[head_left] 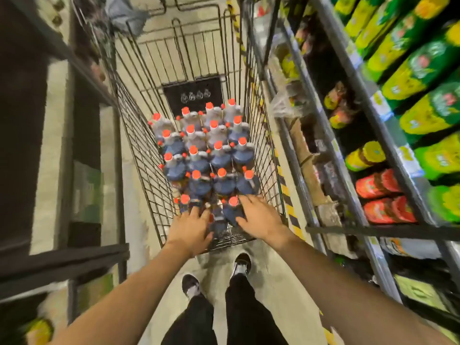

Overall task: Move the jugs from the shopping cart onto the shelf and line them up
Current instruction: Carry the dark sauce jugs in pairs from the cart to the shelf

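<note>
Jugs (206, 155) with orange caps were packed upright in rows in the near half of the wire shopping cart (139, 125), all of them inside it. Left hand (191, 229) was reached over the cart's near edge, fingers (193, 211) spread apart and laid on the nearest left jug (185, 204); no curl round it could be seen. Right hand (258, 217) was reached in likewise, fingers (245, 201) straight and apart, just beside the nearest right jug (232, 207); actual contact could not be told through the blur. Shelf (348, 135) to the right of the cart was seen stocked with green-yellow and red packages. Dark shoes and trousers were seen on the floor below the cart.
</note>
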`<state>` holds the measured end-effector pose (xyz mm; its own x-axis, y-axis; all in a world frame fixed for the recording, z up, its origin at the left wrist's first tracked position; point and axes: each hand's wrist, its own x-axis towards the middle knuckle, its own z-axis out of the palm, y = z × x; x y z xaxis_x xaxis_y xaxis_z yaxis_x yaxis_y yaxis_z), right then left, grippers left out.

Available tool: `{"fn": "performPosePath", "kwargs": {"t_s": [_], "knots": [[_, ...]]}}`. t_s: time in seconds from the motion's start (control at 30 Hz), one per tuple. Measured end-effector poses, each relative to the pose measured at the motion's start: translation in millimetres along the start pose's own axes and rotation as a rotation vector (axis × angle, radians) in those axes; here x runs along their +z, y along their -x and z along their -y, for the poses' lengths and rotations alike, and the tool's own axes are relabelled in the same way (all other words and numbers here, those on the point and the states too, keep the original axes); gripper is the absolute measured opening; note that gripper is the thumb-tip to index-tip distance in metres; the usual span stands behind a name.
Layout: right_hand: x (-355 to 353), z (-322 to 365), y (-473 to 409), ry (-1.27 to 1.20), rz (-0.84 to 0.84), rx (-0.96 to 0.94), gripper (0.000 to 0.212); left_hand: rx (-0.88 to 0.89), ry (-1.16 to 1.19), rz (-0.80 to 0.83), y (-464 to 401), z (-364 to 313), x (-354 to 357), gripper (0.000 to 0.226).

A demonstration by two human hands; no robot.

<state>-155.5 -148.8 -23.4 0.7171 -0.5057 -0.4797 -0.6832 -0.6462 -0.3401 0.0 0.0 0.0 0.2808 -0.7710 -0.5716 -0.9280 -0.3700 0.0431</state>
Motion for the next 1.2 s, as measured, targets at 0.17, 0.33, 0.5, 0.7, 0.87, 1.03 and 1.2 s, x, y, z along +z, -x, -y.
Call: {"fn": "performPosePath", "kwargs": {"t_s": [0.17, 0.33, 0.5, 0.7, 0.87, 1.03, 1.2], "knots": [[26, -16, -39, -0.215, 0.065, 0.024, 0.062, -0.109, 0.562, 0.019, -36, 11, 41, 0.04], [43, -19, -57, -0.574, 0.076, 0.072, 0.02, -0.187, 0.886, -0.079, -48, 7, 58, 0.025], [31, -25, -57, -0.503, 0.186, -0.042, 0.027, -0.259, 1.109, -0.145, -49, 8, 80, 0.029], [47, -37, -54, -0.703, 0.2, 0.081, 0.035, -0.25, 1.24, -0.05, -53, 14, 89, 0.076], [53, -37, -59, -0.752, 0.217, 0.209, 0.084, -0.128, 1.081, 0.053, -60, 30, 96, 0.092], [68, -50, -62, -0.854, 0.308, 0.269, 0.105, -0.156, 1.015, 0.083, -62, 44, 107, 0.096], [77, -52, -70, -0.846, 0.333, 0.227, 0.111, -0.147, 0.9, 0.083, -70, 39, 120, 0.109]]}}
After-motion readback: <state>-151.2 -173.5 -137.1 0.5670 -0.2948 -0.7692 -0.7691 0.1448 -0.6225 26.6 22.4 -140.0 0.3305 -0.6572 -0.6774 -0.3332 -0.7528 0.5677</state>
